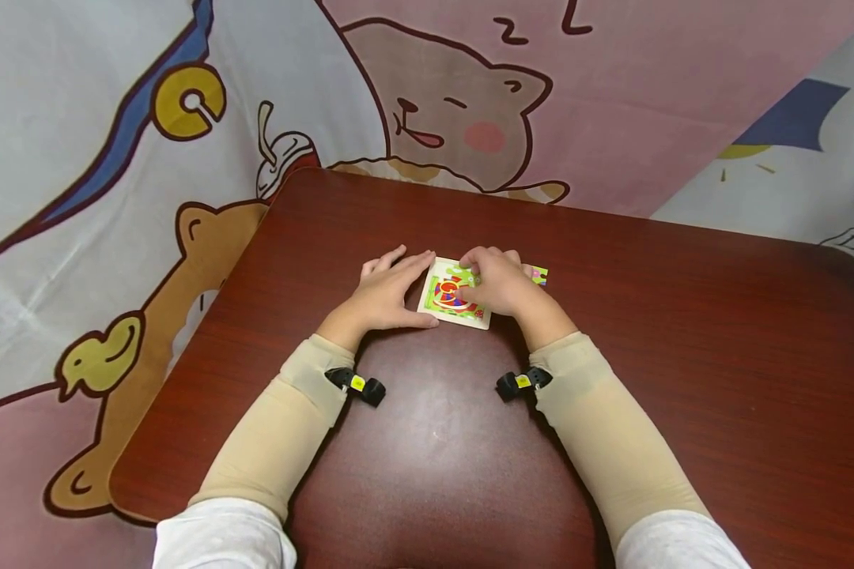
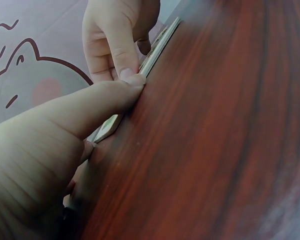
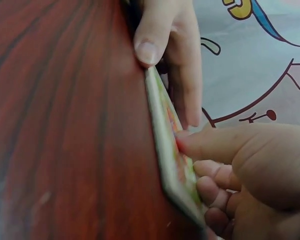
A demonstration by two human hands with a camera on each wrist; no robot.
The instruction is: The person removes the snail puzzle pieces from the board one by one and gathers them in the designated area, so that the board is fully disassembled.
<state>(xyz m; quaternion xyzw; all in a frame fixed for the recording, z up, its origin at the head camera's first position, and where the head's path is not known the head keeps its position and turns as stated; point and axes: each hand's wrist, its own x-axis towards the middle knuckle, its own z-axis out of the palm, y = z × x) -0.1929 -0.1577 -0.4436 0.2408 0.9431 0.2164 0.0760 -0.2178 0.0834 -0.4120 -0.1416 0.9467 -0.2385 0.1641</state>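
A small square jigsaw puzzle board (image 1: 470, 322) with a pale frame lies on the table, its picture green, red and blue. My left hand (image 1: 380, 299) holds its left side, thumb at the near edge and index finger at the far corner. Over the right part of the board, my right hand (image 1: 500, 283) has curled fingers, with thumb and index pinching at a puzzle piece (image 3: 182, 162) on the picture. The hand hides most of that piece's outline. Beyond the right hand, another colourful puzzle piece (image 1: 539, 275) shows on the table, partly covered.
The dark red wooden table (image 1: 683, 356) extends on both sides, with a rounded far left corner. A cartoon-printed cloth (image 1: 441, 87) hangs behind and to the left. Each wrist wears a strap with a small black camera (image 1: 373, 391).
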